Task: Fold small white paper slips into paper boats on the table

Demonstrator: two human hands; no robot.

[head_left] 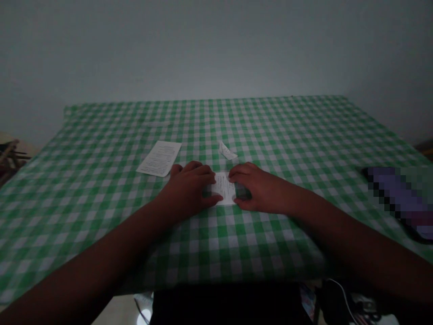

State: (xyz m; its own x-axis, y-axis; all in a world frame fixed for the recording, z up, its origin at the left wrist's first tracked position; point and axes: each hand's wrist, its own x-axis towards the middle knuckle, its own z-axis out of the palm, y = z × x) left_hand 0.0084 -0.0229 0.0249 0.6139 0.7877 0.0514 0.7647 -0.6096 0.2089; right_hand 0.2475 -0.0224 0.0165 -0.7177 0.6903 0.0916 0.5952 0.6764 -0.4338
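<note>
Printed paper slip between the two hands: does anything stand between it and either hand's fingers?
Nothing visible does. The left hand and right hand both have fingers at the printed paper slip, on opposite sides. The small creased paper lies beyond it and the larger printed sheet farther left, neither in between.

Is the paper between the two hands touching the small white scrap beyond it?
Apart: the head view shows checked cloth between the paper and the scrap.

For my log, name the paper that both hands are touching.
The printed piece between the left hand and the right hand; another sheet lies farther left, the small scrap beyond.
</note>
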